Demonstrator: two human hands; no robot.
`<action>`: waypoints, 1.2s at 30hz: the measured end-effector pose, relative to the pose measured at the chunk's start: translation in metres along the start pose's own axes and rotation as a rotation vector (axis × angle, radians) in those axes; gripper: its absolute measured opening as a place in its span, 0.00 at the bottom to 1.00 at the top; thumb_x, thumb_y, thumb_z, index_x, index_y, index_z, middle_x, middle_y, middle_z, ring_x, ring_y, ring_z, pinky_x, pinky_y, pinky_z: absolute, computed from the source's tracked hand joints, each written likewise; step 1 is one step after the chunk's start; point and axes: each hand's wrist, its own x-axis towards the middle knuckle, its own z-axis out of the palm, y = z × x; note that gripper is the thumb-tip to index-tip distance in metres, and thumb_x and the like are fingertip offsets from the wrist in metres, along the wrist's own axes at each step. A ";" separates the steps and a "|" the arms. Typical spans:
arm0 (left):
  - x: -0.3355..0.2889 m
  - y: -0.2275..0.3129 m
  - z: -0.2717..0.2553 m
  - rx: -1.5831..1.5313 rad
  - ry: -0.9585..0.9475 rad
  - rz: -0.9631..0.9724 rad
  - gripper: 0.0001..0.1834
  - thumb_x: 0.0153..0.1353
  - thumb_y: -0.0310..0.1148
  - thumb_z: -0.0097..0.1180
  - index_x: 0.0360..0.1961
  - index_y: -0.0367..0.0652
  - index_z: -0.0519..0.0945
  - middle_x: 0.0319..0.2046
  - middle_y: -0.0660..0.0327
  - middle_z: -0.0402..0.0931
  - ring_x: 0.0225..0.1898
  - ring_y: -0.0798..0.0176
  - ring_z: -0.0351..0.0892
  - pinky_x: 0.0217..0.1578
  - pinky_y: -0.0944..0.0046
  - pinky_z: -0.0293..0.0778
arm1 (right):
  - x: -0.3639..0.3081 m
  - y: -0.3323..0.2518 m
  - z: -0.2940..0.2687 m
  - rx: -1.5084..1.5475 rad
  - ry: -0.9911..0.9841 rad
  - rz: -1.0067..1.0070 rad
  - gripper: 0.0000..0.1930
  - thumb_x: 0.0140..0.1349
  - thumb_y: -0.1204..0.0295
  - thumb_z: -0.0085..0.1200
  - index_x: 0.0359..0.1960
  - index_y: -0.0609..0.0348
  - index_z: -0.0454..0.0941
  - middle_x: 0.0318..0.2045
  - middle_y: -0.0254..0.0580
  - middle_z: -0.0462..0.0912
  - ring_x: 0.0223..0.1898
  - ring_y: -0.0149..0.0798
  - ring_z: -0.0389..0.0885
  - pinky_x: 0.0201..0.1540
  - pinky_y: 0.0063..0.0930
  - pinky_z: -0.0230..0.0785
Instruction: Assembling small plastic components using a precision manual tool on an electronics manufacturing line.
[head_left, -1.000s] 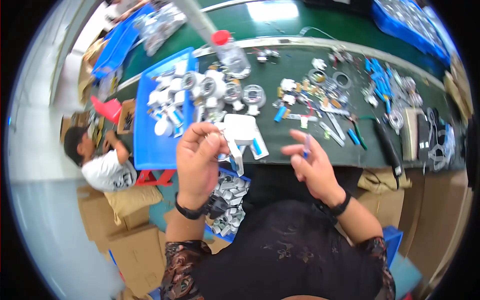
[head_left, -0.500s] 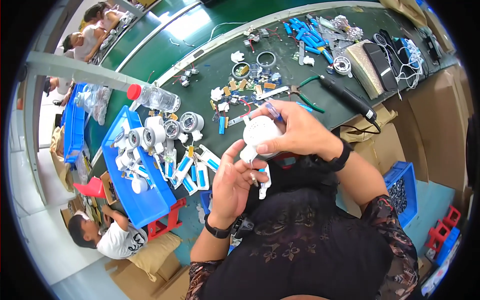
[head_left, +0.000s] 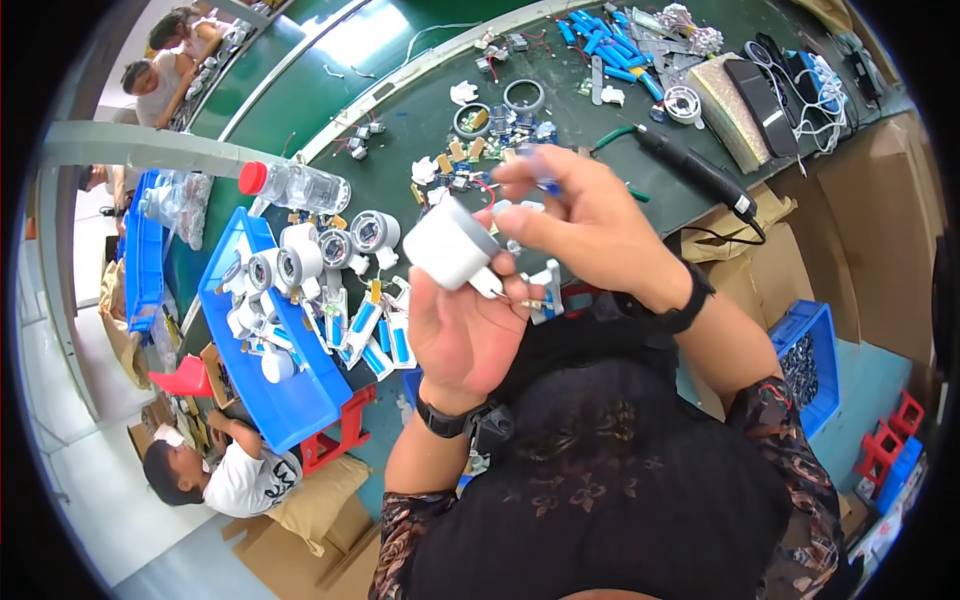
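A white, cup-shaped housing with a grey rim rests tilted in my left hand, whose fingers curl under and around it. A small white tab sticks out from its lower side. Beside my left fingertips hangs a white part, partly hidden; whether a wire joins it to the housing I cannot tell. My right hand hovers just right of the rim, thumb and forefinger apart and blurred. Something bluish and see-through shows at one of its fingers, too smeared to name.
A blue bin at left carries several white housings and handles with blue cells. Behind it lies a red-capped bottle. Small parts, grey rings, blue cells and a black electric screwdriver cover the bench. Other people sit at left.
The housing has moved left and turned from its holed face to its side, so its grey rim shows. My left hand now supports it; my right hand has let go and lifted away.
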 end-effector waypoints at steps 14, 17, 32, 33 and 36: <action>0.000 0.000 0.004 0.033 0.098 0.264 0.39 0.66 0.56 0.58 0.70 0.44 0.66 0.62 0.50 0.73 0.69 0.45 0.67 0.72 0.42 0.57 | -0.039 0.035 -0.004 -0.507 0.048 -0.298 0.18 0.49 0.76 0.75 0.41 0.58 0.83 0.38 0.37 0.86 0.29 0.28 0.81 0.25 0.21 0.69; -0.002 -0.002 0.005 0.038 0.102 0.275 0.39 0.66 0.56 0.58 0.70 0.44 0.66 0.63 0.51 0.73 0.69 0.45 0.66 0.73 0.42 0.55 | -0.033 0.041 -0.004 -0.533 0.056 -0.536 0.17 0.50 0.76 0.75 0.42 0.56 0.85 0.36 0.40 0.86 0.31 0.35 0.84 0.27 0.25 0.74; -0.007 -0.008 0.008 0.036 0.179 0.271 0.45 0.59 0.57 0.64 0.70 0.43 0.66 0.63 0.52 0.72 0.68 0.48 0.68 0.74 0.43 0.53 | -0.037 0.042 -0.011 -0.856 0.010 -0.853 0.16 0.49 0.77 0.70 0.42 0.54 0.86 0.35 0.37 0.87 0.26 0.37 0.82 0.23 0.29 0.64; -0.007 -0.006 0.004 0.040 0.182 0.278 0.45 0.59 0.57 0.64 0.70 0.43 0.66 0.63 0.52 0.72 0.68 0.48 0.68 0.74 0.43 0.53 | -0.039 0.040 -0.010 -0.904 0.014 -0.891 0.16 0.49 0.76 0.69 0.43 0.54 0.86 0.35 0.36 0.86 0.25 0.35 0.80 0.23 0.28 0.62; -0.007 0.001 -0.014 -0.152 -0.074 0.181 0.50 0.55 0.58 0.68 0.71 0.39 0.63 0.62 0.52 0.71 0.64 0.52 0.71 0.72 0.45 0.60 | -0.045 0.026 -0.005 -0.965 0.000 -0.979 0.16 0.49 0.76 0.67 0.43 0.55 0.86 0.36 0.36 0.86 0.23 0.32 0.77 0.23 0.27 0.60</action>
